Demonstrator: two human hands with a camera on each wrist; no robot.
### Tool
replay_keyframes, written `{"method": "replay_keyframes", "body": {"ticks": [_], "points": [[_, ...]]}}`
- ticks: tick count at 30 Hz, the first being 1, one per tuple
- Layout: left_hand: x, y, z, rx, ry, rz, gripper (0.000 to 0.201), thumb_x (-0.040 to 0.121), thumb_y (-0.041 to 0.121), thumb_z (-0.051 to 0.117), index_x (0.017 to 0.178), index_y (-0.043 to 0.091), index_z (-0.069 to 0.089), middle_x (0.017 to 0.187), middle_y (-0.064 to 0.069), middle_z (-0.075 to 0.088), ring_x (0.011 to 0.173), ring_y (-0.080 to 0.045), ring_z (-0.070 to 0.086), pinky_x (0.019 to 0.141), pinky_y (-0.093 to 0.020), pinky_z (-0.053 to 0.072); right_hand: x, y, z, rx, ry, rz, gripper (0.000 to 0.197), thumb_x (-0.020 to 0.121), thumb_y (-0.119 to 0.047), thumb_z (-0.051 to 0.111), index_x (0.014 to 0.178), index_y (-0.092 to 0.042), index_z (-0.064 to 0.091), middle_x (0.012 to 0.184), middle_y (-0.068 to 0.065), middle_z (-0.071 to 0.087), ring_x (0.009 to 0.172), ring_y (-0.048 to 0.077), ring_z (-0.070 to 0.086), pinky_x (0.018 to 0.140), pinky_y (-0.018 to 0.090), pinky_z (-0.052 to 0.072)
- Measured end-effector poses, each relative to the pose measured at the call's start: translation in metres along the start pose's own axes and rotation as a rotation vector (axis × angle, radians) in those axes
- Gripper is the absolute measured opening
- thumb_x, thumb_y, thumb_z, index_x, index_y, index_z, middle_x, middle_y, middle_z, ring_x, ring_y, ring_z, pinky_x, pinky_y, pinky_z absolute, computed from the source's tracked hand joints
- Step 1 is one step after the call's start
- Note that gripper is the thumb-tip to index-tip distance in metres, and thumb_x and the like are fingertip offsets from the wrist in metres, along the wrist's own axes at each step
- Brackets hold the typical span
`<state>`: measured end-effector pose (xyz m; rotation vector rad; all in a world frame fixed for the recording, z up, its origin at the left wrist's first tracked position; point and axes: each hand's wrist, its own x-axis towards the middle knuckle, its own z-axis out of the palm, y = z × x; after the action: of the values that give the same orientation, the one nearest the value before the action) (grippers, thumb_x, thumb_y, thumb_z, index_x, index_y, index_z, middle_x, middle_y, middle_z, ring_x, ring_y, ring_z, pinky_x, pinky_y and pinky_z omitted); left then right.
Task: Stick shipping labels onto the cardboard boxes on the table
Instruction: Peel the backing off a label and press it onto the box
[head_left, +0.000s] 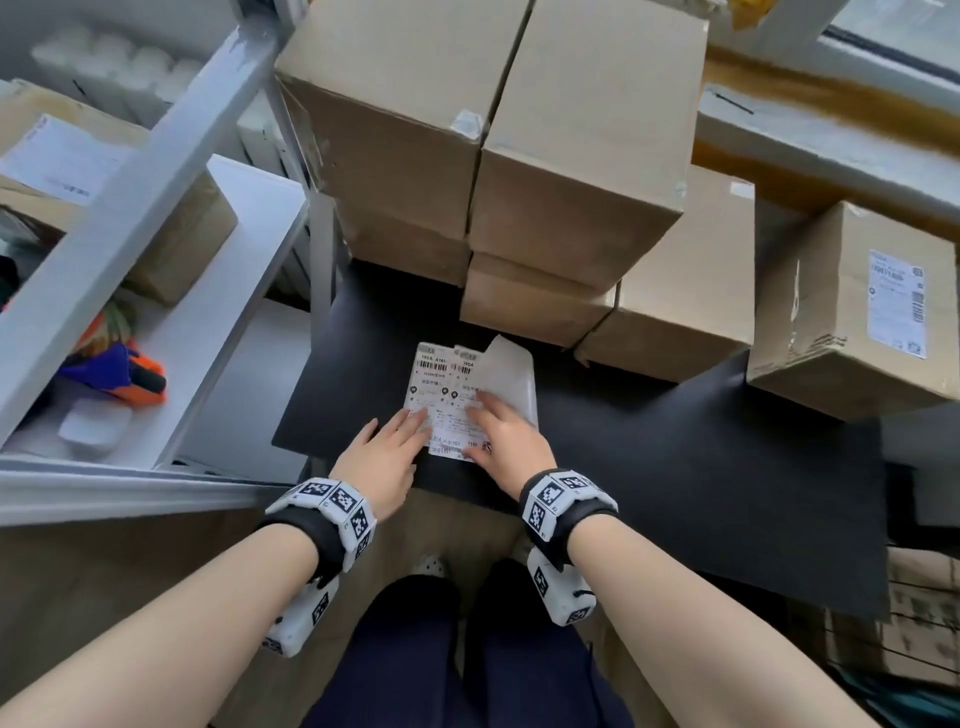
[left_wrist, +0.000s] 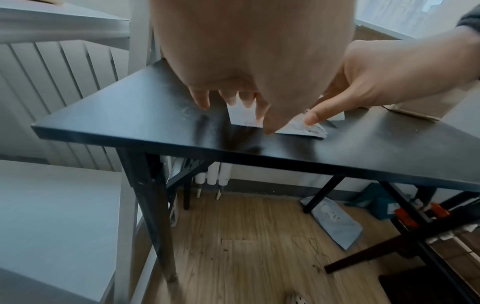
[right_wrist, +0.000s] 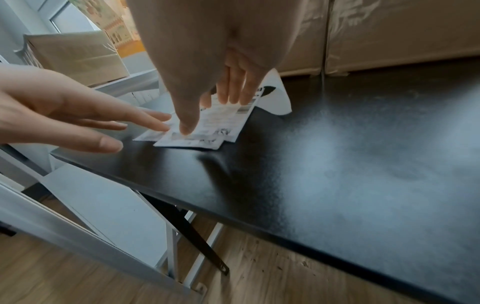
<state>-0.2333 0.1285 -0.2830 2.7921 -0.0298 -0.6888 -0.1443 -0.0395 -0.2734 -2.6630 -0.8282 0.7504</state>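
A small stack of white shipping labels (head_left: 445, 387) with barcodes lies on the black table (head_left: 675, 467) near its front left corner, one blank sheet (head_left: 511, 371) curling up at the right. My left hand (head_left: 384, 457) lies with straight fingers on the labels' left edge (right_wrist: 150, 135). My right hand (head_left: 506, 436) presses straight fingers and the thumb on the top label (right_wrist: 207, 127). Stacked cardboard boxes (head_left: 519, 156) stand behind the labels. One box (head_left: 852, 312) at the right carries a label (head_left: 896, 306).
A white shelf unit (head_left: 156, 260) stands close on the left, holding a box, a white container and an orange and blue tool (head_left: 124, 374). A windowsill runs behind the boxes at the right. The table's right front part is bare. Wooden floor lies below.
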Motion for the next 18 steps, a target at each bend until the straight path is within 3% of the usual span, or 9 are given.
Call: {"method": "replay_keyframes", "body": {"ticks": [6,13,18], "points": [[0.005,0.006,0.003,-0.058,0.078,0.069,0.053,0.093,0.011,0.04,0.144,0.016,0.03,0.158,0.0,0.014,0.146,-0.018,0.012,0.118,-0.038,0.009,0.004,0.006,0.008,0.014,0.022,0.011,0.055,0.09,-0.029,0.058,0.14,-0.017,0.04,0.156,0.002,0.023,0.14,0.023,0.028,0.113,0.039,0.03],[0.014,0.014,0.001,-0.037,0.045,0.02,0.055,0.094,0.014,0.035,0.147,0.017,0.02,0.159,0.001,0.009,0.147,-0.014,0.008,0.119,-0.033,0.007,0.003,0.012,0.007,-0.024,0.024,-0.046,0.054,0.091,-0.031,0.056,0.14,-0.012,0.041,0.155,0.006,0.025,0.141,0.023,0.027,0.113,0.035,0.028],[0.018,0.021,0.001,-0.049,0.071,0.021,0.054,0.094,0.014,0.037,0.146,0.014,0.023,0.159,-0.003,0.011,0.146,-0.017,0.009,0.12,-0.032,0.009,0.001,0.015,0.006,0.039,0.022,-0.037,0.051,0.094,-0.031,0.052,0.14,-0.012,0.041,0.156,0.004,0.024,0.143,0.022,0.024,0.115,0.036,0.026]]}}
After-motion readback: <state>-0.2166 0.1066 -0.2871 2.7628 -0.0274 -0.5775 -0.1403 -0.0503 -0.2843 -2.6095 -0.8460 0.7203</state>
